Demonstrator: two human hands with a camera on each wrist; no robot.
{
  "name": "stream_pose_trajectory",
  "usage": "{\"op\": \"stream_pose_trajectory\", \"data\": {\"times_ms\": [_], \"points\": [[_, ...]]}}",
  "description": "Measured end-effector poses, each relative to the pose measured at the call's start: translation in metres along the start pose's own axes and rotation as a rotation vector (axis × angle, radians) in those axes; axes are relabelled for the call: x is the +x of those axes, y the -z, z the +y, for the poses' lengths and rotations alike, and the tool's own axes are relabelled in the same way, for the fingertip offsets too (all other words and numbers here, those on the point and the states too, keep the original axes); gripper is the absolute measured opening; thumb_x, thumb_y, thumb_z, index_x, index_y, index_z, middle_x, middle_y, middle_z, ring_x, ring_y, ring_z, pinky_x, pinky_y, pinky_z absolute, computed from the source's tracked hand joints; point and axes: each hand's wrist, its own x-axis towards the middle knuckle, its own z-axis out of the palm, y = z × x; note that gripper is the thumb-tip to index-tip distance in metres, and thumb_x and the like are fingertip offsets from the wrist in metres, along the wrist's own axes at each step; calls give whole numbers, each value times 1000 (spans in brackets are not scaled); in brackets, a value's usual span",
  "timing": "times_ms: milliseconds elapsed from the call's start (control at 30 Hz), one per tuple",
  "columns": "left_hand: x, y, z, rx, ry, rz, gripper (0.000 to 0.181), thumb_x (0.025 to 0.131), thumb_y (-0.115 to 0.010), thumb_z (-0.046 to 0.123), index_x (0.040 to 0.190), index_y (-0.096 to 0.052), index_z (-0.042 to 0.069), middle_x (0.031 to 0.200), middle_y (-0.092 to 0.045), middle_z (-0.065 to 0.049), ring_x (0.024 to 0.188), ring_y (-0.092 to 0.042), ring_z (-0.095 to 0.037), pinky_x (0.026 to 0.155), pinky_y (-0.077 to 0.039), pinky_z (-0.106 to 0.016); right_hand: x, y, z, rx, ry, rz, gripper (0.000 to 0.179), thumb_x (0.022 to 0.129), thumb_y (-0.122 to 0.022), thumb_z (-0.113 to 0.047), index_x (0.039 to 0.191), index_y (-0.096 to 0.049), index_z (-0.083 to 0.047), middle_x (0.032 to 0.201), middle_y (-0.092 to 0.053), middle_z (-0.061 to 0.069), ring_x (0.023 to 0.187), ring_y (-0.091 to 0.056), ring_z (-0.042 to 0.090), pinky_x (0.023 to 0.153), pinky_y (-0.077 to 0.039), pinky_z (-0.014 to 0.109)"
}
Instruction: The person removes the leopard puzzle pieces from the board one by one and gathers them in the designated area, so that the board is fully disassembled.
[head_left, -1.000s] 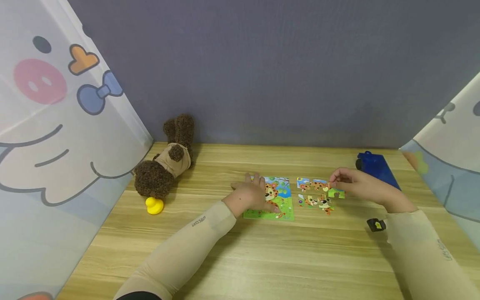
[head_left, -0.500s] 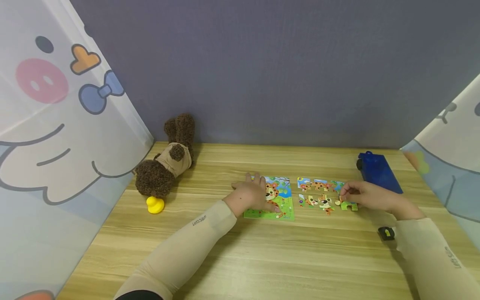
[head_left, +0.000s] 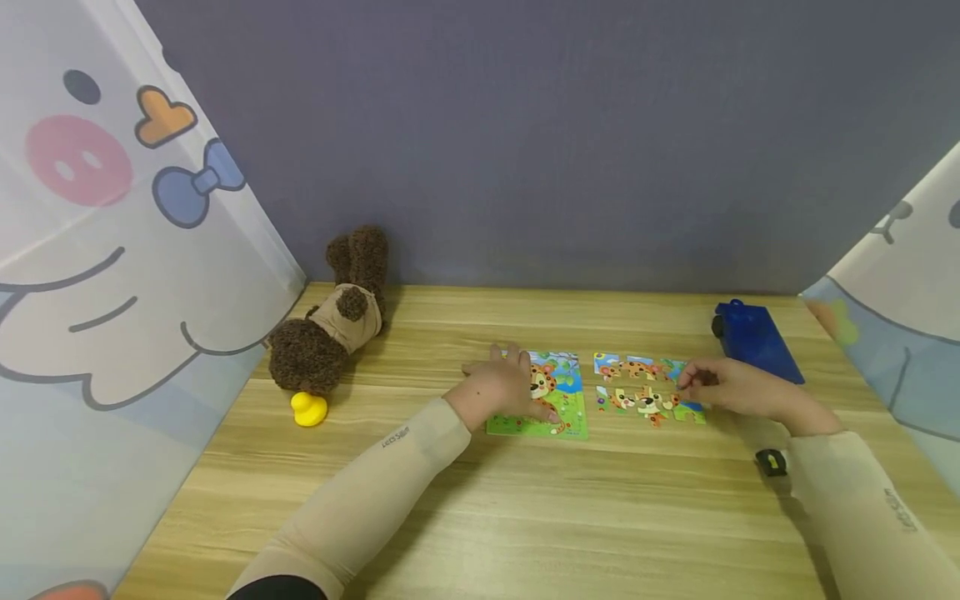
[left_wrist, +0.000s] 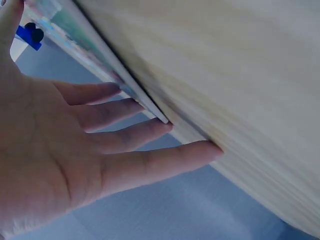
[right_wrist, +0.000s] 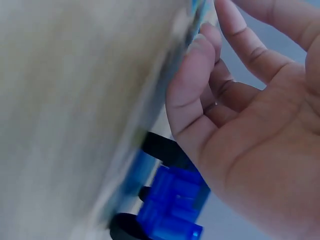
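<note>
In the head view my left hand (head_left: 498, 390) lies with spread, straight fingers on a square picture board (head_left: 572, 408) showing a cartoon leopard. The left wrist view shows its fingertips (left_wrist: 161, 128) along the board's edge. To the right, loose jigsaw pieces (head_left: 637, 368) form two rows, with parts of the leopard on them. My right hand (head_left: 738, 390) pinches a green and blue jigsaw piece (head_left: 690, 412) at the right end of the lower row. In the right wrist view, the thumb (right_wrist: 187, 82) and bent fingers meet near the piece, which is mostly hidden there.
A blue toy vehicle (head_left: 761, 346) stands behind the right hand. A small black object (head_left: 771, 462) lies near the right sleeve. At the left are a brown plush toy (head_left: 311, 354) and a yellow rubber duck (head_left: 309, 410). A grey partition (head_left: 525, 150) closes the back of the table.
My right hand has moved right and nearer with the green piece, then set it against the lower row's right end. The left hand has stayed on the board.
</note>
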Motion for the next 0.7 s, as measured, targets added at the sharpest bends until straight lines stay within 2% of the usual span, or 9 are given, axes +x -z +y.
{"op": "stream_pose_trajectory", "data": {"times_ms": [167,300,333,400,533,567,700], "points": [[0,5,1,-49,14,-15,128,83,-61,91,172,-19,10,181,-16,-12,167,-18,-45,114,-44,-77,-4,6,-13,-103,-20,62,17,112,-56,-18,116,-66,-5,103,-67,5,78,-53,6,64,-46,25],[2,11,-3,-84,-23,-36,123,86,-59,89,170,-26,5,179,-23,-15,165,-23,-45,121,-44,-68,-2,8,-30,-154,-3,96,23,113,-54,-24,120,-68,-6,109,-69,6,87,-57,7,69,-49,25],[4,12,-5,-96,-38,-34,116,87,-59,89,161,-42,2,171,-40,-15,157,-41,-40,118,-51,-59,0,7,-35,-158,6,100,25,113,-54,-25,121,-68,-6,110,-69,6,88,-59,8,69,-50,25],[5,17,-11,-125,-87,-22,110,90,-57,87,158,-47,1,169,-43,-16,157,-42,-39,125,-45,-53,3,7,-48,-147,10,101,26,113,-55,-27,123,-68,-7,111,-70,8,89,-61,11,69,-51,26],[4,28,-28,-232,-174,15,103,95,-56,82,161,-45,4,172,-38,-17,162,-33,-40,135,-30,-52,13,3,-76,-137,28,101,27,113,-55,-31,122,-68,-10,108,-70,9,88,-62,19,67,-51,29],[1,31,-33,-256,-193,17,107,96,-55,80,169,-30,6,180,-21,-16,168,-12,-44,138,-18,-57,15,1,-83,-131,30,103,27,113,-56,-32,122,-68,-10,107,-70,10,87,-62,21,66,-51,30],[-5,33,-54,-318,-210,11,104,97,-59,76,172,-23,13,183,-10,-12,169,-1,-45,136,-14,-66,28,-10,-110,-103,71,91,27,112,-57,-35,122,-66,-11,105,-70,11,84,-62,26,65,-53,32]]}}
